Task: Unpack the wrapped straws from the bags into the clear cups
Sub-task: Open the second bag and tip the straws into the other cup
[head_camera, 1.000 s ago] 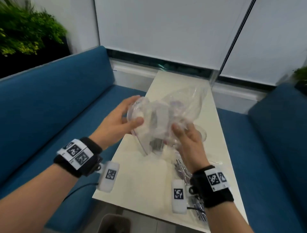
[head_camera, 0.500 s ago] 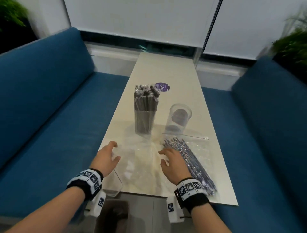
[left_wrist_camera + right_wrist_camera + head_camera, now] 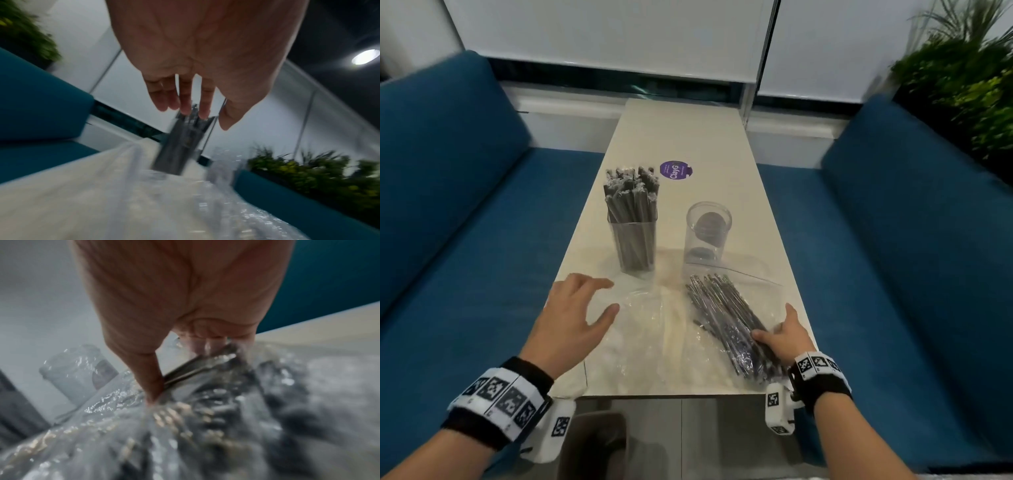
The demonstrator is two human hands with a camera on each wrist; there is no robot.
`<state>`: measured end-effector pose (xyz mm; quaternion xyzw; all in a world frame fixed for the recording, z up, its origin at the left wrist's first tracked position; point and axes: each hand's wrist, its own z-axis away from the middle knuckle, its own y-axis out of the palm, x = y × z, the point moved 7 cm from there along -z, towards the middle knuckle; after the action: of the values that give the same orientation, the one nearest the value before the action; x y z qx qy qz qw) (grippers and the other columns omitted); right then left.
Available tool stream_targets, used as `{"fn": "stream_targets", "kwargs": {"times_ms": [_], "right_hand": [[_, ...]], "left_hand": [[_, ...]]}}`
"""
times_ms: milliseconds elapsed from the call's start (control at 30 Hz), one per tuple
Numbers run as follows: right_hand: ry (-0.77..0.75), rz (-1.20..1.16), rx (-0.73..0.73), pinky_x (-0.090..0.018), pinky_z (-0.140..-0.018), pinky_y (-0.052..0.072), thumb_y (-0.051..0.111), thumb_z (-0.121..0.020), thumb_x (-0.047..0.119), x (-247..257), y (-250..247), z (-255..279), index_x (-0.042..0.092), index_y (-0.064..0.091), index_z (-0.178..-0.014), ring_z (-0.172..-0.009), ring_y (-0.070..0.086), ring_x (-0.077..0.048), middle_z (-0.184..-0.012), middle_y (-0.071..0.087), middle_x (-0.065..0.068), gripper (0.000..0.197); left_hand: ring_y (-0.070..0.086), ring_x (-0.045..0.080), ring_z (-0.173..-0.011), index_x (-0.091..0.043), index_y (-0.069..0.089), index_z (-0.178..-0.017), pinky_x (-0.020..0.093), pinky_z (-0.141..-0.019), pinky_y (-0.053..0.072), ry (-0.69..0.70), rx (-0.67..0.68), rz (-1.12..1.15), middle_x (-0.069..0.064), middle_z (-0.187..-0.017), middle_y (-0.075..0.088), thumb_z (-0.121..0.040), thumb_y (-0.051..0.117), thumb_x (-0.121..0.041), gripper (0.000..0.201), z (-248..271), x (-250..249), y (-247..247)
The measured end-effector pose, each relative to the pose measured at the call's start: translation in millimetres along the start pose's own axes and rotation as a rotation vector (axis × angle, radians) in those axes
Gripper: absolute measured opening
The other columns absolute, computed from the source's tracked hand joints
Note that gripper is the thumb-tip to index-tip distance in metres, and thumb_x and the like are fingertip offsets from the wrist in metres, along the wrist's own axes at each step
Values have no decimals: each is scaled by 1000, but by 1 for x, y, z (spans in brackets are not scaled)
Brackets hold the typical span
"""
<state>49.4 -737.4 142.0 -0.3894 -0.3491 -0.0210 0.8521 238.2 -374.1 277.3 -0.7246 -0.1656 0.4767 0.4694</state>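
A clear cup packed with grey wrapped straws (image 3: 631, 236) stands left of centre on the pale table (image 3: 681, 130); in the left wrist view the same cup (image 3: 180, 146) is blurred beyond my fingers. An empty clear cup (image 3: 708, 236) stands to its right. A clear bag of wrapped straws (image 3: 722, 318) lies at the near right. My right hand (image 3: 774, 323) grips its near end, thumb (image 3: 150, 382) on top, fingers curled round the far side. An empty bag (image 3: 650, 329) lies flat at the near middle. My left hand (image 3: 602, 298) hovers open over its left edge, fingers spread.
A purple round sticker (image 3: 675, 169) lies behind the cups. Blue sofas (image 3: 448, 205) flank the table on both sides. A grey bin (image 3: 592, 445) sits below the table's near edge. Green plants (image 3: 969, 78) stand at the far right.
A second ago both hands held the crumpled empty bag in the air. It now lies on the table. My right hand has moved right and gripped the full bag; the left has let go.
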Motion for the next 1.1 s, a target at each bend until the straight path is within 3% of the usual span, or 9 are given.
{"fn": "stream_targets", "kwargs": {"times_ms": [133, 267, 433, 600, 700, 800, 933, 1033, 1100], "right_hand": [[-146, -2, -50, -35, -85, 57, 74, -95, 27, 9, -17, 11, 23, 52, -146, -102, 68, -21, -135, 67, -12, 55], [-368, -171, -187, -37, -82, 59, 68, -100, 22, 18, -46, 47, 31, 61, -118, -97, 73, -19, -112, 74, 0, 21], [-642, -318, -218, -27, -77, 60, 75, -95, 14, 18, -54, 98, 51, 57, -102, -90, 74, -9, -101, 75, 12, 41], [-642, -2, 139, -11, -101, 46, 87, -81, 43, -1, -49, 103, 56, 58, -120, -121, 56, 13, -127, 58, 40, 51], [-658, 125, -68, -27, -87, 57, 85, -84, 30, -15, -100, 98, 53, 66, -91, -101, 66, 2, -110, 66, 28, 30], [-759, 14, -379, -22, -71, 52, 85, -84, 11, 2, -155, 108, 36, 65, -81, -78, 65, -7, -83, 68, 11, 32], [-960, -73, -738, -13, -68, 39, 73, -91, 34, 62, -206, 151, 15, 61, -88, -72, 45, -9, -84, 52, 6, 22], [-980, 87, -663, -27, -87, 45, 66, -91, 53, 96, -207, 151, 13, 64, -122, -102, 54, -19, -116, 56, -2, 51], [-929, 194, -471, -31, -88, 49, 66, -91, 57, 109, -194, 138, 21, 63, -134, -102, 59, -13, -120, 62, 3, 55]], "left_hand": [[63, -1, -88, -40, 63, -107, 29, -84, 57, 121, 211, 142, -19, -96, 65, -95, 67, -34, 14, 3, -62, 34], [70, 5, -79, -32, 52, -141, 23, -60, 57, 26, 279, 271, -13, -123, 60, -92, 69, -47, 53, -8, -97, 80], [75, 17, -77, -41, 12, -160, 27, -46, 51, -160, 256, 665, -16, -140, 45, -78, 75, -64, 105, -28, -127, 104], [60, 3, -66, -32, 54, -135, 19, -55, 45, -65, 164, 682, -20, -96, 70, -91, 67, -53, 50, -44, -147, 105], [58, 8, -66, -28, 58, -130, 28, -54, 51, -20, 174, 699, -11, -89, 63, -99, 61, -43, 34, -50, -159, 104], [58, 9, -67, -30, 61, -125, 32, -61, 53, 29, 193, 703, -13, -83, 64, -103, 56, -37, 24, -56, -172, 103], [63, 1, -80, -34, 63, -127, 25, -66, 47, 78, 222, 740, -15, -94, 72, -107, 51, -29, 24, -67, -190, 97], [66, -4, -88, -37, 63, -125, 24, -74, 50, 104, 268, 714, -17, -105, 73, -106, 52, -25, 25, -70, -204, 91], [66, -8, -90, -31, 63, -125, 21, -79, 50, 109, 293, 702, -14, -108, 72, -105, 53, -22, 23, -70, -213, 90]]}}
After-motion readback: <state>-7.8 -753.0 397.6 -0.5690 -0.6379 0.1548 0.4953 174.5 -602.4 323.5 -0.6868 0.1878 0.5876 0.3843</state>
